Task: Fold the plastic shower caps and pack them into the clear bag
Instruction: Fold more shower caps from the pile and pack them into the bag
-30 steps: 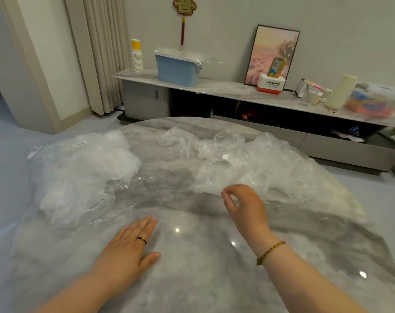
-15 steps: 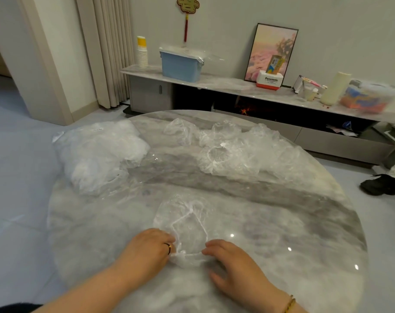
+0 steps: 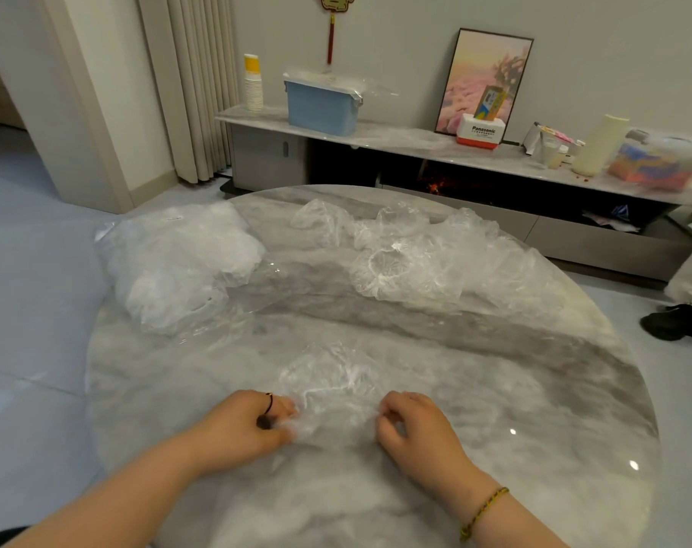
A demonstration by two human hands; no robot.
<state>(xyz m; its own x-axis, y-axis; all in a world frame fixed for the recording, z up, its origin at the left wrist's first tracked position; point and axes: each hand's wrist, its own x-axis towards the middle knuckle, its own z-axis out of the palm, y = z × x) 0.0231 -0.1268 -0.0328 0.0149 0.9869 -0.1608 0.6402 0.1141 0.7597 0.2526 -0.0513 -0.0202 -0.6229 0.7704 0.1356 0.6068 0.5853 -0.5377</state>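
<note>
While the round table [image 3: 494, 389] carries the clear bag [image 3: 170, 270] at its far left edge and loose caps [image 3: 407, 263] along its far edge, one shower cap [image 3: 328, 381] lies near the front edge. Left hand [image 3: 245, 425] and right hand [image 3: 411, 425] pinch its near rim; flattening it before creasing should help.

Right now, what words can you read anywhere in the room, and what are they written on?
"Panasonic": on the white and red box on the long shelf.
Smaller line under "Panasonic": too small to read.
Yellow and blue pack standing in that box: print too blurred to read.
Small label on the clear bag: too small to read.
Gold wall ornament: cut off, unreadable.
</note>
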